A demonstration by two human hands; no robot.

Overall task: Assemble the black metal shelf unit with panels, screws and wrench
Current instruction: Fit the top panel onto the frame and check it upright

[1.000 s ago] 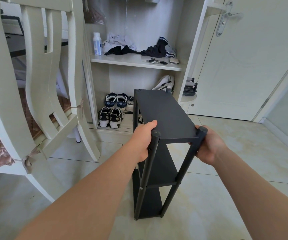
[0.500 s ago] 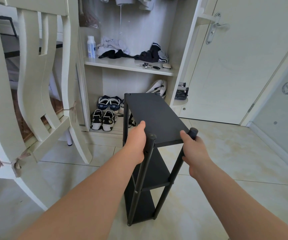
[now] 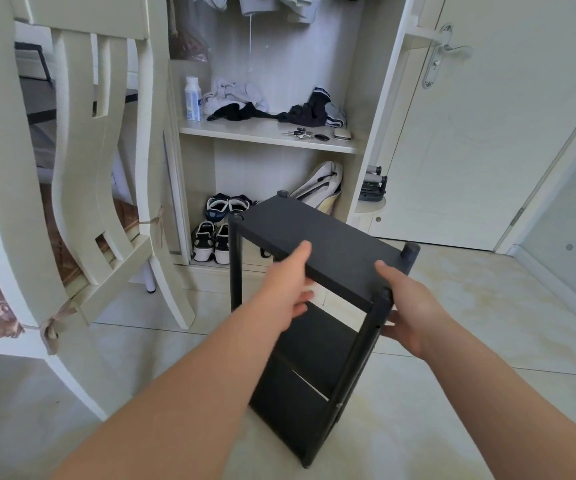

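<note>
At nine o'clock in my view a cream chair (image 3: 78, 161) stands near. At eleven an open wardrobe (image 3: 380, 140) has sneakers (image 3: 210, 237) on its bottom board, just behind the work. My left hand (image 3: 288, 289) grips the long edge of the top panel, thumb above and fingers curled beneath. My right hand (image 3: 411, 306), at three o'clock of it, clasps the near corner by the post. Between them the black shelf unit (image 3: 324, 244) stands at centre over the tiled floor (image 3: 453, 375), seemingly tipped, and I cannot tell whether every foot is down. My worry is that, held only at the top, it could swing and knock the chair leg or the wardrobe, or a loosely screwed post could twist and rack the frame. It looks fully built: three matte black panels and four round capped posts, narrow and tall, likely light yet awkward to steer.
</note>
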